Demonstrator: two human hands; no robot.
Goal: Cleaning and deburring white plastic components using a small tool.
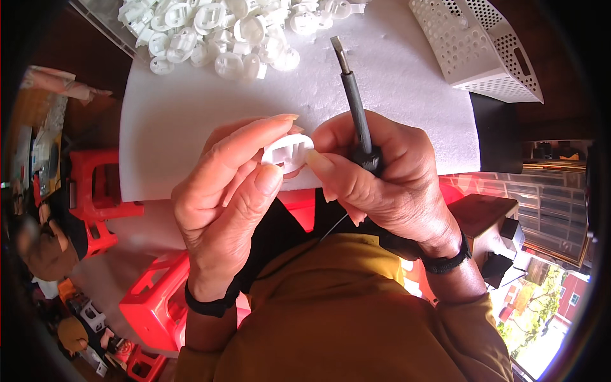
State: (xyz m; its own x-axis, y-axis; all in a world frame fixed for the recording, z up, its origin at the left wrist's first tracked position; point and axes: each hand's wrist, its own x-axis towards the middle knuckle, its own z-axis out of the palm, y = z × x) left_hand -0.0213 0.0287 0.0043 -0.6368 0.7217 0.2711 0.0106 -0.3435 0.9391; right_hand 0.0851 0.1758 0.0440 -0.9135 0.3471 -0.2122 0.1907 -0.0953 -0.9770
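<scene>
Between the fingertips of my left hand (223, 191) is a small white oval plastic part (288, 153) with a raised rim and slots inside. The thumb grips its lower edge and the fingers its far side. My right hand (388, 181) is closed round the dark handle of a flat-tipped hand tool (356, 108). Its metal blade points up and away from me, clear of the part. The right thumb and index fingertip also touch the part's right end. Beyond my hands lies a heap of similar white plastic parts (210, 38).
A white padded sheet (394, 76) covers the table. At its far right stands a white perforated basket (471, 44). Red stools (153, 299) stand to the left, with other people (48, 248) farther off. A thin dark cord (318, 240) crosses near my lap.
</scene>
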